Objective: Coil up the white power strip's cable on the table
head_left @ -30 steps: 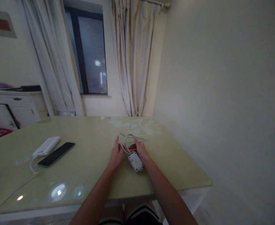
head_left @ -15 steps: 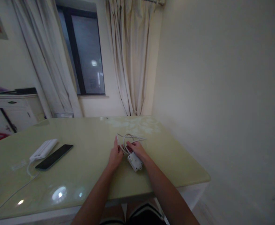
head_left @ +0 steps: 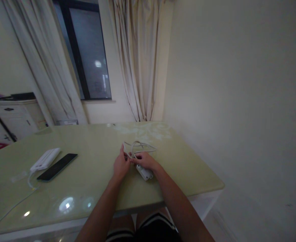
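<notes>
A looped white cable [head_left: 148, 146] lies over the table in front of me, joined to a white block like a power strip [head_left: 144, 172]. My left hand [head_left: 121, 163] is closed on the cable at the left of the loops, its thumb pointing up along it. My right hand [head_left: 146, 160] is also closed, its fingertips pinching the cable close to the left hand. The block sits just below the right hand, which partly covers its upper end. The fingers' undersides are hidden.
A pale green glossy table [head_left: 92, 141] spreads before me. To the left lie a black phone [head_left: 57, 167] and a white power bank [head_left: 45, 159] with a white cord [head_left: 11, 211]. A wall [head_left: 225, 101] stands on the right, with a curtain [head_left: 140, 60] behind the table.
My right hand has shifted left and its fingers have come down over the cable, beside the left hand. More of the block's upper end is covered. The view has moved slightly.
</notes>
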A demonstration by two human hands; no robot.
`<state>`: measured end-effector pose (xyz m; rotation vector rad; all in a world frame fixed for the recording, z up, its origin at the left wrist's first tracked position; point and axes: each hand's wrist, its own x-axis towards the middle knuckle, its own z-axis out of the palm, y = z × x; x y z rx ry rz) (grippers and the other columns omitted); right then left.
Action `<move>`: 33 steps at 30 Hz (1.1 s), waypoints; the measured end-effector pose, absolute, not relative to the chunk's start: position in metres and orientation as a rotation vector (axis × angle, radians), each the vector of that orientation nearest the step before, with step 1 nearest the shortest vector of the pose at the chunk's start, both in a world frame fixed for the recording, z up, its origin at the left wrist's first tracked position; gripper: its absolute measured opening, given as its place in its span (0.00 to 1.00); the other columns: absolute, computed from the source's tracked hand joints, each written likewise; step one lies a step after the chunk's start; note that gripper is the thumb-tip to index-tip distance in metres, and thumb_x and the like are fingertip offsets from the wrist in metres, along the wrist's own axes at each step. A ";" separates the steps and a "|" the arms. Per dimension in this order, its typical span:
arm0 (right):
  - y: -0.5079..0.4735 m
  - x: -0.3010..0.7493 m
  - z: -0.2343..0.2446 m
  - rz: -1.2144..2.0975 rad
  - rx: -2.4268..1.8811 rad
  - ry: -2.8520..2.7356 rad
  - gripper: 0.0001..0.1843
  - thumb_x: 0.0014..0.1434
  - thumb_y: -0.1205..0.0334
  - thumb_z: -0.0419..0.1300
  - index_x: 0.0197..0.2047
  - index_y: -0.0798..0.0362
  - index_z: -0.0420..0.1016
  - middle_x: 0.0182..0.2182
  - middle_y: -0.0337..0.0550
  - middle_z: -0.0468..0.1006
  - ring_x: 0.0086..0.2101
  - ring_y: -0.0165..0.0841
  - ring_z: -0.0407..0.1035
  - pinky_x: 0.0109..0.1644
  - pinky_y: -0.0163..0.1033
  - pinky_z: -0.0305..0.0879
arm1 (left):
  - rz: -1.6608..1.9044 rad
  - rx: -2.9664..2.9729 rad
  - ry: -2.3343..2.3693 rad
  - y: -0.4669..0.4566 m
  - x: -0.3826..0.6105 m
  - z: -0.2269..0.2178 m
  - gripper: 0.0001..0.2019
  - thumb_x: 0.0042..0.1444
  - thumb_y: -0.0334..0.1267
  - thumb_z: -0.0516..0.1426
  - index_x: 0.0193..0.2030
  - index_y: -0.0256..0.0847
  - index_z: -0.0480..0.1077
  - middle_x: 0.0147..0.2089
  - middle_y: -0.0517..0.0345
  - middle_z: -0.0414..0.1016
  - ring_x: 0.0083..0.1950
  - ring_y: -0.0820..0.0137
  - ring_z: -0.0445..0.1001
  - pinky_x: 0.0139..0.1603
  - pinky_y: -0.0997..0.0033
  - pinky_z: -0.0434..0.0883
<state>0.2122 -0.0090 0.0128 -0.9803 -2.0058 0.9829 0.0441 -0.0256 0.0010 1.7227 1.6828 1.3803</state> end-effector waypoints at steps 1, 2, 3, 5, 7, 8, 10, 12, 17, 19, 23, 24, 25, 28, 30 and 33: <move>-0.009 0.214 0.014 0.914 -1.013 -2.024 0.22 0.59 0.41 0.63 0.27 0.52 0.82 0.20 0.35 0.75 0.22 0.29 0.63 0.28 0.33 0.53 | 1.377 1.728 1.702 -0.023 0.040 0.001 0.34 0.56 0.38 0.59 0.70 0.37 0.60 0.33 0.54 0.78 0.33 0.64 0.76 0.36 0.71 0.68; -0.007 0.215 0.014 0.840 -1.054 -2.024 0.23 0.59 0.41 0.63 0.25 0.51 0.80 0.18 0.35 0.73 0.21 0.29 0.61 0.28 0.33 0.51 | 1.373 1.727 1.707 -0.020 0.035 0.001 0.29 0.57 0.40 0.59 0.66 0.37 0.66 0.33 0.53 0.78 0.33 0.63 0.76 0.37 0.70 0.68; -0.006 0.217 0.015 0.765 -1.098 -2.002 0.23 0.58 0.42 0.64 0.22 0.51 0.78 0.16 0.35 0.71 0.21 0.28 0.60 0.28 0.34 0.49 | 1.373 1.721 1.700 -0.017 0.028 0.002 0.24 0.58 0.42 0.58 0.60 0.38 0.72 0.33 0.52 0.79 0.33 0.63 0.76 0.38 0.69 0.69; -0.001 0.221 0.015 0.650 -1.179 -1.918 0.24 0.58 0.43 0.66 0.19 0.51 0.75 0.15 0.36 0.68 0.20 0.28 0.57 0.29 0.35 0.47 | 1.383 1.710 1.680 -0.014 0.007 0.005 0.15 0.57 0.45 0.59 0.48 0.41 0.79 0.34 0.50 0.80 0.35 0.62 0.76 0.39 0.68 0.70; 0.002 0.226 0.015 0.580 -1.258 -1.807 0.24 0.58 0.46 0.66 0.17 0.51 0.72 0.15 0.36 0.66 0.21 0.29 0.57 0.30 0.35 0.46 | 1.404 1.706 1.719 -0.015 -0.019 0.010 0.10 0.56 0.44 0.60 0.38 0.43 0.80 0.37 0.50 0.82 0.37 0.62 0.76 0.39 0.69 0.69; 0.003 0.228 0.015 0.555 -1.301 -1.752 0.24 0.59 0.47 0.66 0.17 0.50 0.71 0.15 0.37 0.66 0.22 0.29 0.57 0.30 0.36 0.46 | 1.394 1.698 1.776 -0.016 -0.033 0.014 0.08 0.56 0.44 0.61 0.36 0.44 0.80 0.37 0.51 0.82 0.37 0.62 0.75 0.38 0.70 0.68; 0.005 0.230 0.015 0.530 -1.369 -1.655 0.25 0.60 0.47 0.65 0.17 0.50 0.71 0.15 0.38 0.67 0.22 0.30 0.58 0.31 0.36 0.46 | 1.350 1.661 1.876 -0.020 -0.056 0.020 0.07 0.55 0.43 0.62 0.34 0.43 0.79 0.33 0.53 0.80 0.34 0.64 0.73 0.35 0.72 0.66; 0.004 0.231 0.015 0.546 -1.370 -1.601 0.25 0.60 0.46 0.64 0.18 0.50 0.72 0.16 0.39 0.68 0.22 0.31 0.58 0.31 0.37 0.46 | 1.315 1.617 1.906 -0.023 -0.070 0.023 0.07 0.55 0.41 0.61 0.33 0.41 0.78 0.27 0.56 0.76 0.30 0.66 0.70 0.31 0.73 0.64; 0.004 0.226 0.011 0.642 -1.275 -1.658 0.22 0.59 0.47 0.66 0.20 0.51 0.74 0.18 0.39 0.71 0.26 0.32 0.63 0.32 0.35 0.49 | 1.254 1.495 1.685 -0.024 -0.052 0.024 0.14 0.57 0.46 0.59 0.36 0.37 0.78 0.25 0.56 0.75 0.24 0.70 0.70 0.23 0.75 0.64; 0.003 0.223 0.011 0.628 -1.281 -1.637 0.20 0.59 0.47 0.65 0.22 0.51 0.76 0.19 0.39 0.72 0.27 0.32 0.64 0.33 0.35 0.51 | 1.216 1.384 1.405 -0.025 -0.035 0.027 0.17 0.54 0.49 0.63 0.42 0.37 0.79 0.33 0.51 0.80 0.28 0.69 0.75 0.25 0.74 0.68; 0.001 0.221 0.014 0.641 -1.234 -1.622 0.18 0.62 0.50 0.62 0.24 0.51 0.77 0.22 0.40 0.75 0.26 0.32 0.65 0.34 0.36 0.53 | 1.020 1.178 0.936 -0.029 0.000 0.041 0.21 0.52 0.50 0.67 0.45 0.36 0.80 0.44 0.40 0.82 0.37 0.66 0.79 0.40 0.67 0.76; 0.001 0.221 0.014 0.662 -1.212 -1.635 0.18 0.63 0.51 0.61 0.25 0.51 0.78 0.23 0.40 0.76 0.27 0.33 0.66 0.34 0.36 0.53 | 0.995 1.152 0.869 -0.028 0.008 0.044 0.21 0.54 0.51 0.66 0.46 0.35 0.80 0.44 0.40 0.82 0.37 0.66 0.79 0.41 0.67 0.76; 0.001 0.222 0.014 0.684 -1.196 -1.649 0.18 0.63 0.51 0.60 0.27 0.51 0.79 0.24 0.41 0.77 0.27 0.33 0.67 0.34 0.36 0.54 | 1.002 1.133 0.820 -0.027 0.016 0.046 0.21 0.55 0.52 0.65 0.46 0.35 0.80 0.43 0.42 0.82 0.36 0.67 0.79 0.41 0.67 0.76; 0.003 0.222 0.010 0.722 -1.176 -1.691 0.18 0.64 0.51 0.59 0.28 0.51 0.81 0.25 0.40 0.79 0.27 0.33 0.68 0.34 0.35 0.56 | 1.160 1.064 0.749 -0.019 0.037 0.042 0.24 0.57 0.56 0.62 0.43 0.34 0.79 0.37 0.48 0.81 0.35 0.69 0.78 0.39 0.69 0.74; 0.004 0.221 0.008 0.720 -1.156 -1.733 0.17 0.63 0.52 0.60 0.27 0.50 0.81 0.25 0.40 0.79 0.27 0.33 0.68 0.34 0.35 0.57 | 1.297 0.991 0.742 -0.013 0.045 0.033 0.25 0.56 0.60 0.61 0.38 0.34 0.77 0.34 0.51 0.79 0.34 0.69 0.77 0.37 0.69 0.73; 0.004 0.220 0.007 0.711 -1.161 -1.804 0.17 0.63 0.55 0.60 0.26 0.50 0.81 0.25 0.40 0.80 0.27 0.34 0.68 0.35 0.35 0.57 | 1.424 0.894 0.814 -0.005 0.047 0.017 0.25 0.54 0.63 0.61 0.32 0.37 0.71 0.26 0.60 0.73 0.25 0.74 0.71 0.28 0.73 0.69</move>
